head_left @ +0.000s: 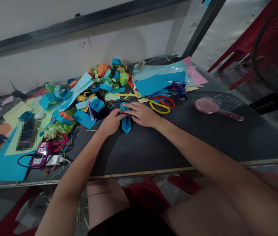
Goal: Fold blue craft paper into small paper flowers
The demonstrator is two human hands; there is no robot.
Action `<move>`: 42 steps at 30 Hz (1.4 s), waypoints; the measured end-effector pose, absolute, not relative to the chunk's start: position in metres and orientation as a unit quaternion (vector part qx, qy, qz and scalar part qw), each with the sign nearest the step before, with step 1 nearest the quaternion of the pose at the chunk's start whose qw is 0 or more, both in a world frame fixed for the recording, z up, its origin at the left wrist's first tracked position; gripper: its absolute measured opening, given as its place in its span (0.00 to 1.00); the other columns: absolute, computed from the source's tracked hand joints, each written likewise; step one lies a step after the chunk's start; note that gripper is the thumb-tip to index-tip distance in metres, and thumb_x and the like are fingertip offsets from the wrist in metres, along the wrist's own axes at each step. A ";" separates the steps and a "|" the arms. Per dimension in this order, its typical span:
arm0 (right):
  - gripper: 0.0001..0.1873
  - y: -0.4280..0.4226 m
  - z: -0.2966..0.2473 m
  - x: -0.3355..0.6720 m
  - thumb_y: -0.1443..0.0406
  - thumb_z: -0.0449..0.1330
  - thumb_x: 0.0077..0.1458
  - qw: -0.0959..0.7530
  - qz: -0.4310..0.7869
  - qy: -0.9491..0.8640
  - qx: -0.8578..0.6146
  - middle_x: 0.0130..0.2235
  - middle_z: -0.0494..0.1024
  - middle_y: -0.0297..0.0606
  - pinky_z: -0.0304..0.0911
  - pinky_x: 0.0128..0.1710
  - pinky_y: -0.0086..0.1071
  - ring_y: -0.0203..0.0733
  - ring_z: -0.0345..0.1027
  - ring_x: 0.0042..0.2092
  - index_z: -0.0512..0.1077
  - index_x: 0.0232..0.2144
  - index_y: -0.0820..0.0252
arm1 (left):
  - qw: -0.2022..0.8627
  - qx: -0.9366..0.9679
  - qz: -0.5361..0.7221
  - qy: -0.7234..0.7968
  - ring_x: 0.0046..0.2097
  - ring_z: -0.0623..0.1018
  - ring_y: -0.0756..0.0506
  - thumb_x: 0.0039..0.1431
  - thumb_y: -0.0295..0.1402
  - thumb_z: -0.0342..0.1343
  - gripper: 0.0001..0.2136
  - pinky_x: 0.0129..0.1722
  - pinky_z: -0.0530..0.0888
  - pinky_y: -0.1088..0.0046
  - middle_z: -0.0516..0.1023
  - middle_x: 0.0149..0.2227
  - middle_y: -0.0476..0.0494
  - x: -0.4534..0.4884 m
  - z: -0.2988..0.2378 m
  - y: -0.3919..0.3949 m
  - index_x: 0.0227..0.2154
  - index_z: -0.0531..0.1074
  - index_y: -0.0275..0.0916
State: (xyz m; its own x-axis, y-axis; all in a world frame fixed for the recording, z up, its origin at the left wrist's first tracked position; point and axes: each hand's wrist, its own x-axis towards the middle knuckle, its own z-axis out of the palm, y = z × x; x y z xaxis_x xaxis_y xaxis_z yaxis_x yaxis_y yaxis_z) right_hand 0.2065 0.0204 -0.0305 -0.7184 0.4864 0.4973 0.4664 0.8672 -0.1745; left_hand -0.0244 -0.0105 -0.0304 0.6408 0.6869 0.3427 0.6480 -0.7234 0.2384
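Centrally, a narrow, folded blue paper piece (126, 124) lies on the dark, flat tabletop (141, 154) between the hands, its pointed end toward the body. The left hand (111, 122) sets curled fingers against its left side; the right hand (142, 113) lays extended fingers over its upper part. Whether either hand pinches the paper or merely presses it cannot be determined. The step appears to be shaping folds: steady the piece, align its edges, and press evenly along each crease. Work clear of the yellow-and-red-handled scissors (160, 104) beside the right hand.
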 end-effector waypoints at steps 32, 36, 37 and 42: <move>0.14 0.012 -0.018 0.208 0.69 0.56 0.57 0.193 0.106 -0.939 -0.265 0.47 0.80 0.41 0.66 0.49 0.44 0.49 0.72 0.48 0.79 0.41 0.56 | 0.101 0.921 0.152 0.345 0.51 0.76 0.43 0.57 0.19 0.49 0.17 0.53 0.74 0.61 0.78 0.47 0.41 -0.041 -0.013 -0.005 0.46 0.75 0.39; 0.14 0.012 -0.020 0.208 0.68 0.54 0.58 0.197 0.126 -0.934 -0.269 0.48 0.80 0.39 0.67 0.48 0.43 0.47 0.72 0.49 0.79 0.40 0.54 | 0.104 0.914 0.172 0.352 0.53 0.76 0.44 0.58 0.17 0.44 0.21 0.54 0.74 0.62 0.79 0.49 0.42 -0.045 -0.009 -0.010 0.49 0.74 0.40; 0.14 0.012 -0.021 0.209 0.69 0.54 0.58 0.196 0.128 -0.934 -0.271 0.47 0.80 0.38 0.68 0.48 0.43 0.47 0.72 0.49 0.79 0.40 0.54 | 0.102 0.913 0.176 0.354 0.53 0.76 0.44 0.59 0.19 0.44 0.20 0.54 0.74 0.62 0.79 0.48 0.42 -0.045 -0.009 -0.010 0.49 0.74 0.40; 0.15 0.013 -0.022 0.210 0.70 0.53 0.58 0.193 0.134 -0.930 -0.281 0.48 0.80 0.38 0.67 0.50 0.43 0.47 0.72 0.50 0.78 0.40 0.54 | 0.078 0.918 0.151 0.357 0.54 0.75 0.42 0.66 0.27 0.45 0.14 0.55 0.74 0.59 0.78 0.50 0.39 -0.043 -0.007 -0.009 0.46 0.75 0.39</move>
State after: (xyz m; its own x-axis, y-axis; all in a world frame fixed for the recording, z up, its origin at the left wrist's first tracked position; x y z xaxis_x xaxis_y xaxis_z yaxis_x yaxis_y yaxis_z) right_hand 0.2101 0.0131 -0.0219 -0.7677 0.5743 0.2844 0.4704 0.8064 -0.3584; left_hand -0.0435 -0.0087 -0.0073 0.6990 0.6797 0.2223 0.6325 -0.7326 0.2514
